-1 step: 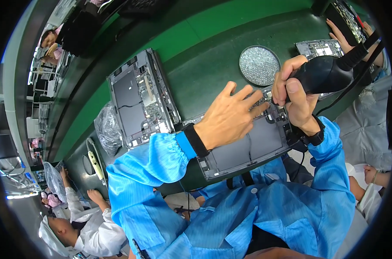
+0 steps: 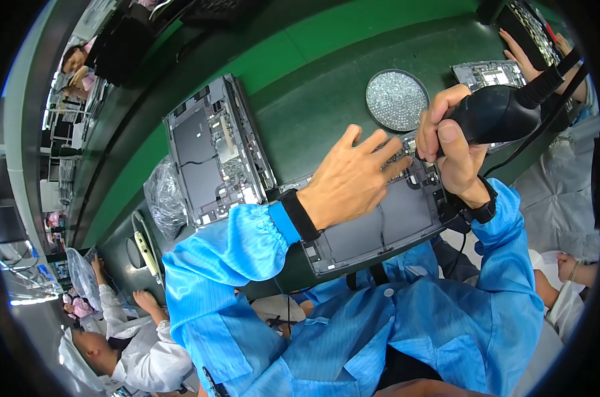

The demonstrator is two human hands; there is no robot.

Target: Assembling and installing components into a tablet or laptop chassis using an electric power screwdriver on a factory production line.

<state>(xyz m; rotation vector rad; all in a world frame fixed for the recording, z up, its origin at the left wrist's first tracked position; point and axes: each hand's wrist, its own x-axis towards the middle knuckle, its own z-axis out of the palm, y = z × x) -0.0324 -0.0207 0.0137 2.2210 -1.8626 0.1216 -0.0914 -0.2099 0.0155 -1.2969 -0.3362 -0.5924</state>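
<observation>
Head view: laptop [image 2: 406, 212] before the wearer, already opened; left hand [image 2: 351, 177] splayed over it; right hand [image 2: 455, 153] gripping a black corded tool [image 2: 498, 116] at its far-right corner; how much remains, I can't tell.

1. An opened laptop base [image 2: 353, 237] lies flat on a green bench [image 2: 300, 126], close to the near edge, its dark-grey panels [image 2: 412, 204] and a black cable [image 2: 382, 225] exposed, circuitry [image 2: 410, 143] lining the far side.
2. A black, round-bodied handheld tool [image 2: 498, 114] slants over the base's right end, ribbed cord [image 2: 540, 88] behind; the tip, hidden from here, appears aimed at the circuitry.
</observation>
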